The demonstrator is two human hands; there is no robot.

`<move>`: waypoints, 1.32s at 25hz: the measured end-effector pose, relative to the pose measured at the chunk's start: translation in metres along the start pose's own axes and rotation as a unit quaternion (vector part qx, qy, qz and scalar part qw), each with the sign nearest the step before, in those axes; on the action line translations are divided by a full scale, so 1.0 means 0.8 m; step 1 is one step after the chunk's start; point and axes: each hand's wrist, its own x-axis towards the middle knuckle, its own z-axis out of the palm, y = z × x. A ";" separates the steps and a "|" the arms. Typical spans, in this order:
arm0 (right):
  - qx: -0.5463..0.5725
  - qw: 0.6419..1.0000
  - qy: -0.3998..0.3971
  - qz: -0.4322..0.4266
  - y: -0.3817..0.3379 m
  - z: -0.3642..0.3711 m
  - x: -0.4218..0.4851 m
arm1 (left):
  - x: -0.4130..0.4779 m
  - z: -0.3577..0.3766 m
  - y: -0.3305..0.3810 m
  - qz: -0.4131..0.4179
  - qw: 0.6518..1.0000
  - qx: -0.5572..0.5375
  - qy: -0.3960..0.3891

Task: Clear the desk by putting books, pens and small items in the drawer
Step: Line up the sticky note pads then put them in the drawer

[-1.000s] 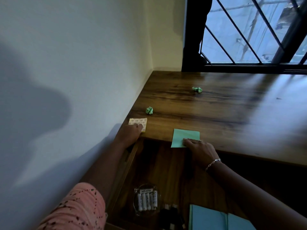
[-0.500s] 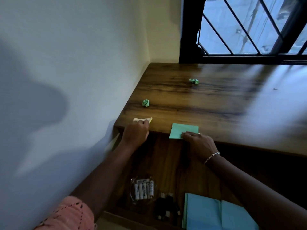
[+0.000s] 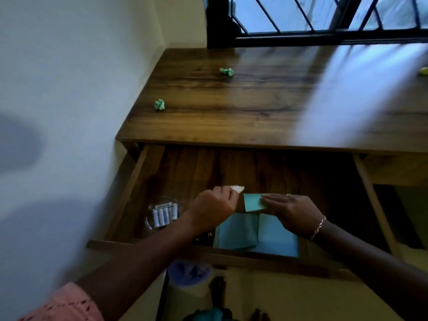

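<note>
Both hands have left the desk (image 3: 231, 117) edge since the earlier frames and now hang over the open drawer (image 3: 129, 193), carrying their papers with them; the view has also tipped down, so the whole drawer shows.

At mid-frame the note (image 3: 253, 202) is a small blue-green square, flat and uncreased, with its left edge free in the air above the drawer's floor. Just left of it and a little higher, the slip (image 3: 237, 188) is a small pale cream piece, of which only a corner shows past the fingers.

In a closed fist, the left hand (image 3: 214, 208) pinches the slip at its fingertips. The right hand (image 3: 293, 212) holds the note by its right edge, fingers nearly straight and laid across the top; the thumb is hidden beneath. It wears a ring (image 3: 288, 195), and a bracelet (image 3: 319, 228) sits on the wrist. The two hands are close but apart.

Below them in the drawer lie an open teal book (image 3: 266, 237) near the front and a clear pack of batteries (image 3: 165, 214) at the lower left. Two crumpled green paper balls remain on the desk, one (image 3: 159, 104) near the wall at left and one (image 3: 227, 71) further up, toward the window (image 3: 301, 15). A pink sleeve (image 3: 64, 304) shows at the bottom left.
</note>
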 end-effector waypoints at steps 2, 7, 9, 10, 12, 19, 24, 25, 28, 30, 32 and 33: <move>-0.014 0.998 -0.063 0.005 0.003 0.011 -0.032 | -0.003 0.004 0.034 0.075 0.996 -0.011 -0.050; -0.026 0.973 -0.229 -0.010 0.013 0.034 -0.063 | 0.009 -0.009 0.066 0.214 0.953 -0.100 -0.191; -0.006 0.958 -0.285 -0.018 0.014 0.034 -0.062 | 0.018 -0.009 0.067 0.209 0.929 -0.150 -0.268; -0.002 0.955 -0.296 -0.022 0.015 0.034 -0.060 | 0.019 -0.006 0.066 0.180 0.929 -0.177 -0.269; 0.021 0.954 -0.298 -0.007 0.016 0.035 -0.059 | 0.017 0.006 0.057 0.074 0.936 -0.244 -0.244; -0.001 0.967 -0.221 0.130 0.018 0.049 -0.040 | 0.030 0.042 0.050 -0.016 0.915 -0.258 -0.309; -0.022 0.959 -0.236 0.154 0.016 0.056 -0.035 | 0.022 0.044 0.049 -0.014 0.922 -0.255 -0.290; -0.015 0.959 -0.235 0.157 0.016 0.057 -0.035 | 0.021 0.043 0.050 -0.012 0.925 -0.252 -0.285; -0.002 0.958 -0.234 0.163 0.013 0.053 -0.034 | 0.018 0.039 0.052 -0.027 0.926 -0.251 -0.280; 0.013 0.963 -0.200 0.178 0.011 0.045 -0.032 | 0.013 0.035 0.051 -0.068 0.923 -0.267 -0.269; 0.048 0.964 -0.165 0.204 0.003 0.028 -0.028 | 0.006 0.027 0.049 -0.131 0.912 -0.302 -0.245; 0.067 0.963 -0.151 0.213 -0.003 0.019 -0.024 | 0.002 0.022 0.047 -0.157 0.906 -0.317 -0.231</move>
